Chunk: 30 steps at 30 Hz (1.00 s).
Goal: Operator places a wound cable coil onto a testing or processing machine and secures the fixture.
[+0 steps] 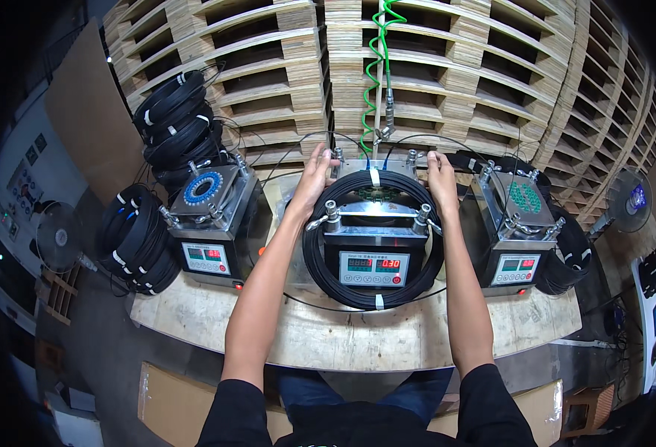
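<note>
A coil of black cable [314,261], bound with white ties, hangs around the middle benchtop machine [375,257], which looks like a connector polisher. Its front panel has a lit display; clamp knobs stand at the corners of its metal top. My left hand [313,179] is at the far left corner by a knob, fingers stretched up and apart. On the opposite side, my right hand [440,180] is raised next to the far right knob, fingers extended. Neither visibly grips anything, though the inner fingers are partly hidden. Two thin leads with blue ends [385,162] rise behind the top plate.
Similar machines stand left [207,223], with a blue ring of connectors, and right [518,223], with green ones. Black cable coils [138,242] pile beside them on the wooden table [343,339]. A green spiral air hose [373,74] hangs before stacked pallets [261,67]. Fans flank the table.
</note>
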{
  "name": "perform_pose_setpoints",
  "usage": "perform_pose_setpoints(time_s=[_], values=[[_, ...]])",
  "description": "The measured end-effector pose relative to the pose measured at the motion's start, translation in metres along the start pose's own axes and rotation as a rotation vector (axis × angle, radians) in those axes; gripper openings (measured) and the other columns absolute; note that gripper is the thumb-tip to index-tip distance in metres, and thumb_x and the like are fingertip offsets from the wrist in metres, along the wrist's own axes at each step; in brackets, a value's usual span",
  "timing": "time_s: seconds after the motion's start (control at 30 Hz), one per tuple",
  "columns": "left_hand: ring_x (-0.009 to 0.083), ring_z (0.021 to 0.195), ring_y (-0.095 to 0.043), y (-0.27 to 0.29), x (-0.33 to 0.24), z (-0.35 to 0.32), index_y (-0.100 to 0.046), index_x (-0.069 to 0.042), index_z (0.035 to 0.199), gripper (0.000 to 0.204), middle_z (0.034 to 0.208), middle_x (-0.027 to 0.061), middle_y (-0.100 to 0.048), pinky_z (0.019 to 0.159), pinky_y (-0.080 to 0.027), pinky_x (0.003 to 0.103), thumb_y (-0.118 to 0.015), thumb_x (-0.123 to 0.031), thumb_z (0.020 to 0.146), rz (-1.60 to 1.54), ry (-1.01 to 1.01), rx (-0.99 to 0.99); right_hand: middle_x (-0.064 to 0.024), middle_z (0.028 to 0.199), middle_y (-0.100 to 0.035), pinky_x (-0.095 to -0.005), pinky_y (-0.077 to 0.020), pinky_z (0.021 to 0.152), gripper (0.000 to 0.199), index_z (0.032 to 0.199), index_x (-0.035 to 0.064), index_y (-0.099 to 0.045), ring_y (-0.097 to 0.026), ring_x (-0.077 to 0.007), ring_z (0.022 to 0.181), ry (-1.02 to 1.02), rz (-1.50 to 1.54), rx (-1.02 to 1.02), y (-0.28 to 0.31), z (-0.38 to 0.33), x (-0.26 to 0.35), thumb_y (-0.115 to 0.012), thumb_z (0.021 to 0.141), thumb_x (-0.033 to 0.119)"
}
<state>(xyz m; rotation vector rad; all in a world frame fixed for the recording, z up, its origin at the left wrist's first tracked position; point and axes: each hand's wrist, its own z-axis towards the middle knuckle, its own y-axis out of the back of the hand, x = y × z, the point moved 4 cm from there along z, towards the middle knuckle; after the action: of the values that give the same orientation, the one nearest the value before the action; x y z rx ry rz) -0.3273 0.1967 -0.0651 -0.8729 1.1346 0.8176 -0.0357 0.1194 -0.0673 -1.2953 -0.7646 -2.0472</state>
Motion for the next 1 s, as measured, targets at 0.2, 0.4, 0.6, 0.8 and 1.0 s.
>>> perform_pose_setpoints(time_s=[0.2, 0.4, 0.6, 0.8, 1.0], values=[[0.0159, 0.068, -0.062, 0.012, 0.011, 0.011, -0.033, -0.009, 0.152, 0.063, 0.107, 0.0135, -0.058, 0.062, -0.053, 0.027, -0.051, -0.046, 0.104, 0.093, 0.018, -0.132, -0.0271, 0.106, -0.069, -0.0426, -0.0491, 0.093, 0.052, 0.127, 0.0010, -0.061, -0.067, -0.0380, 0.104, 0.085, -0.193, 0.114, -0.006, 0.009, -0.006, -0.050, 0.102, 0.045], [0.0222, 0.078, -0.066, 0.010, 0.006, 0.001, -0.029, -0.008, 0.153, 0.067, 0.112, 0.0177, -0.054, 0.068, -0.056, 0.030, -0.051, -0.047, 0.103, 0.023, 0.010, -0.272, -0.0206, 0.112, -0.070, -0.0370, -0.0492, 0.092, 0.048, 0.129, 0.0002, -0.060, -0.066, -0.0264, 0.102, 0.128, 0.017, 0.169, -0.005, 0.000, 0.008, -0.052, 0.103, 0.040], [0.0196, 0.076, -0.066, 0.004, 0.002, 0.001, -0.022, -0.010, 0.157, 0.075, 0.121, 0.0178, -0.055, 0.064, -0.054, 0.026, -0.054, -0.048, 0.102, -0.032, -0.015, -0.173, -0.0162, 0.112, -0.069, -0.0312, -0.0555, 0.073, 0.043, 0.129, 0.0001, -0.060, -0.065, -0.0187, 0.095, 0.072, 0.138, 0.108, -0.003, -0.008, 0.017, -0.051, 0.105, 0.035], [0.0111, 0.069, -0.061, 0.005, -0.001, -0.002, -0.024, -0.010, 0.156, 0.074, 0.114, 0.0141, -0.060, 0.061, -0.052, 0.024, -0.055, -0.048, 0.101, 0.018, -0.001, -0.054, -0.0163, 0.107, -0.070, -0.0301, -0.0557, 0.066, 0.042, 0.126, 0.0029, -0.061, -0.068, -0.0215, 0.089, -0.017, -0.030, 0.038, -0.002, 0.001, -0.007, -0.054, 0.103, 0.036], [0.0157, 0.067, -0.064, 0.011, 0.012, 0.011, -0.035, -0.006, 0.150, 0.065, 0.105, 0.0133, -0.061, 0.060, -0.055, 0.027, -0.054, -0.045, 0.102, 0.156, -0.089, -0.191, -0.0154, 0.105, -0.070, -0.0314, -0.0547, 0.064, 0.040, 0.127, 0.0030, -0.061, -0.069, -0.0205, 0.090, 0.217, -0.191, 0.021, 0.003, 0.016, -0.018, -0.052, 0.104, 0.034]])
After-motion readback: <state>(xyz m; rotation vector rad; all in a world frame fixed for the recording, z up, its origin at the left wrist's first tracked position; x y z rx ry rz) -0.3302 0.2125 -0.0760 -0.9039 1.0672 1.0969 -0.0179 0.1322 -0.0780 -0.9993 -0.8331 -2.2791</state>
